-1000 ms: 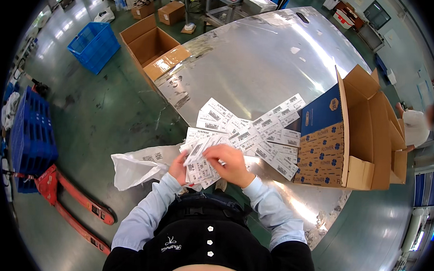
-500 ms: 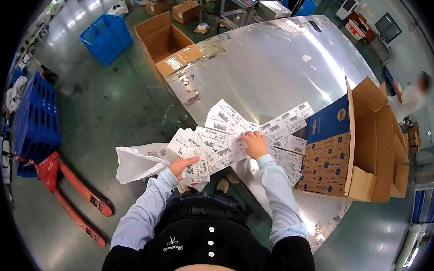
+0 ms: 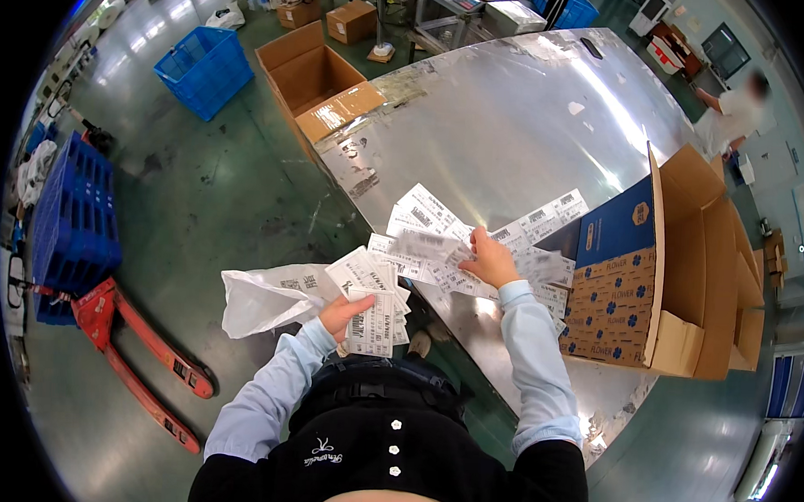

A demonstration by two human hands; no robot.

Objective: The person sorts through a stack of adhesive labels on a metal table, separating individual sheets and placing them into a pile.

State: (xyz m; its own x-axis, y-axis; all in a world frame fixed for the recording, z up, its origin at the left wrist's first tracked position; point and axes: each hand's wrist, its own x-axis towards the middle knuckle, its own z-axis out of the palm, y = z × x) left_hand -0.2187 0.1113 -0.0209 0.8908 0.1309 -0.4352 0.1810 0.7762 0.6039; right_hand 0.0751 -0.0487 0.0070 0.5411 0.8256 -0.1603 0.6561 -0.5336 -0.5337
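Note:
My left hand [image 3: 343, 316] grips a fanned stack of white printed label slips [image 3: 370, 296] at the near corner of the shiny metal table [image 3: 506, 121]. My right hand [image 3: 487, 259] reaches over more white label slips [image 3: 439, 230] spread on the table and pinches one of them [image 3: 426, 245]. A white plastic bag [image 3: 261, 299] hangs off the table edge just left of my left hand. Both sleeves are light blue.
An open cardboard box with a blue printed side [image 3: 679, 272] stands on the table at my right. Another open box [image 3: 315, 77], a blue crate [image 3: 204, 67], blue pallets [image 3: 76, 223] and a red pallet jack [image 3: 137, 365] are on the green floor. A person [image 3: 731, 113] stands far right.
My hands have separated: the left has dropped back toward me with its stack of slips, while the right has stayed out over the spread slips on the table.

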